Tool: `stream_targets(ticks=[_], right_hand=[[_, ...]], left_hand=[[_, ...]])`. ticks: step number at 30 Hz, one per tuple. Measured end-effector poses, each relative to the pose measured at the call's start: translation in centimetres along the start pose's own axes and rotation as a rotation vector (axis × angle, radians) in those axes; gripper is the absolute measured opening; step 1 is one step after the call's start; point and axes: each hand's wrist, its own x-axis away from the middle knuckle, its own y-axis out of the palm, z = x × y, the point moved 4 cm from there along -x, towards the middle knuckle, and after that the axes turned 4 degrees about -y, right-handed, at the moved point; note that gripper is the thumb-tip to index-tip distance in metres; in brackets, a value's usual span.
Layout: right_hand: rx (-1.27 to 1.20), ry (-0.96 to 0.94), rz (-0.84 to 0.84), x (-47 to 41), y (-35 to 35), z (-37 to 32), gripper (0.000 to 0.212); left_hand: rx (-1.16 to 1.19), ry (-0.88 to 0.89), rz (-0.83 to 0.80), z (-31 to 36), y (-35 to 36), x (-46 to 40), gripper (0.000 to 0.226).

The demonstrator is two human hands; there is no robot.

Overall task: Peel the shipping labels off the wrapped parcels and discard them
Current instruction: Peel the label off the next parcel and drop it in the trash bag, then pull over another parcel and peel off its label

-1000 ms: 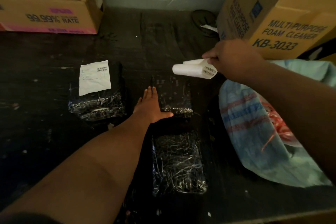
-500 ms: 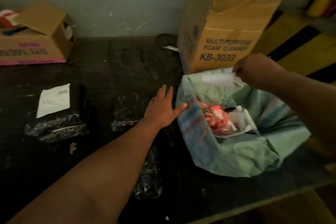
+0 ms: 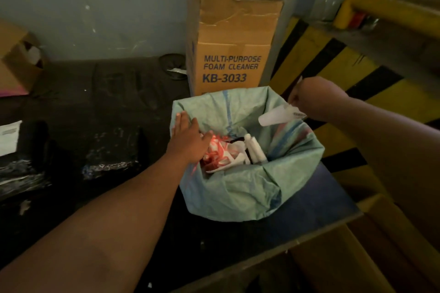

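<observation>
On dark table point(image 3: 309, 200), green bag point(image 3: 238, 192), tall carton point(image 3: 228, 38), grey wall point(image 3: 95, 7)

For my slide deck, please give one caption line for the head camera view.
Right hand holds a rolled label over the green bag; left hand holds its rim.

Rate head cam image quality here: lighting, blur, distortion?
Head view: dim, dark tabletop swallows detail on the wrapped parcels; wide-angle bend on the yellow rail at right; slight motion blur on the right hand and its rolled label; box print stays readable; green bag is fairly well lit.
</observation>
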Motion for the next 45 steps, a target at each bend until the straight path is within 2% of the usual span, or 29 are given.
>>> stream_targets(ticks=[10,17,21,24,26,30,34,37,41,45], right_hand=[[-0.161,-0.002,0.022,-0.4,1.5,1.9,0.034],[-0.123,-0.027,0.034,-0.9,1.7,1.6,0.035],[-0.24,-0.006,0.059,-1.1,1.5,1.2,0.024],[-0.348,-0.058,0.115,-1.4,0.9,-0.6,0.018],[-0.374,-0.132,0.141,-1.8,0.4,-3.0,0.02],[-0.503,-0.292,0.13,-4.0,-0.2,-9.6,0.021],[-0.579,-0.474,0.131,-6.2,-1.6,-17.7,0.014],[-0.586,-0.588,0.108,-7.9,-2.5,-24.2,0.016],[-0.597,-0.648,0.001,-10.6,-2.4,-32.8,0.018],[-0.601,-0.667,-0.112,-12.9,-0.6,-39.5,0.017]], left_hand=[[-0.028,0.012,0.026,-0.1,-0.1,0.6,0.08],[-0.009,0.011,0.019,-0.2,0.0,0.5,0.082],[0.0,0.02,0.034,-0.4,0.2,0.5,0.082],[0.031,0.005,0.01,-0.3,0.2,0.4,0.084],[0.103,0.017,-0.004,-0.5,-0.2,0.5,0.085],[0.237,0.055,0.073,-4.3,-2.2,1.7,0.08],[0.133,-0.121,0.122,-12.6,-4.0,3.2,0.083],[0.084,-0.26,0.111,-19.7,-5.3,4.2,0.088],[0.106,-0.382,0.071,-27.6,-6.4,5.7,0.099],[0.137,-0.408,0.024,-32.9,-6.3,5.4,0.103]])
